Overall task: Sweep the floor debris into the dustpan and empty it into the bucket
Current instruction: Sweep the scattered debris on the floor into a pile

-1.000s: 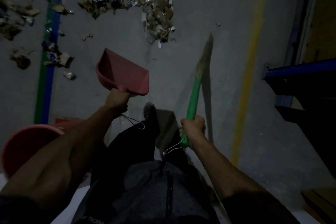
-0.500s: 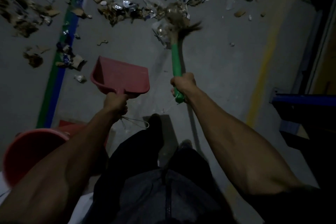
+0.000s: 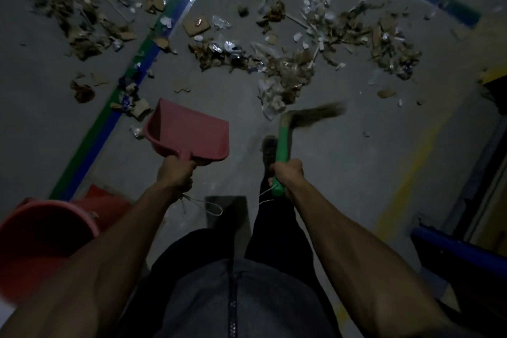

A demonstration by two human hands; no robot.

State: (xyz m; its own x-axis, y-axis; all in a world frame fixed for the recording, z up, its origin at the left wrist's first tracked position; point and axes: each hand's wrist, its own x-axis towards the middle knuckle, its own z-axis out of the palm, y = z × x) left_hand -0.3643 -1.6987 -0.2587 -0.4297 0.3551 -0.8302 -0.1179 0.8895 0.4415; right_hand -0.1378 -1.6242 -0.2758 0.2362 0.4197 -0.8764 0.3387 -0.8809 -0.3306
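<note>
Head view, dim light. Left hand (image 3: 175, 173) is wrapped around the handle of the pink dustpan (image 3: 189, 132); the pan is held off the floor, mouth facing the litter, and looks empty. Probable reason: it is carried ready, to be set down once a pile is gathered.

Right hand (image 3: 288, 177) is clenched around the green handle of the broom (image 3: 282, 145). The bristles (image 3: 315, 115) are blurred and splay to the right, just short of the nearest debris (image 3: 288, 77). Judgement: a sweeping stroke in progress, meant to draw scraps toward the pan.

The two hands are apart, each clamped on its own tool.

Debris is spread across the grey floor (image 3: 356, 173) ahead: paper, cardboard bits, shiny wrappers, some lying over the blue-green floor stripe (image 3: 109, 123). None is in the pan.

The red bucket (image 3: 41, 233) stands at lower left, beside the left forearm, within easy reach for emptying later. Task appears at an early stage.
</note>
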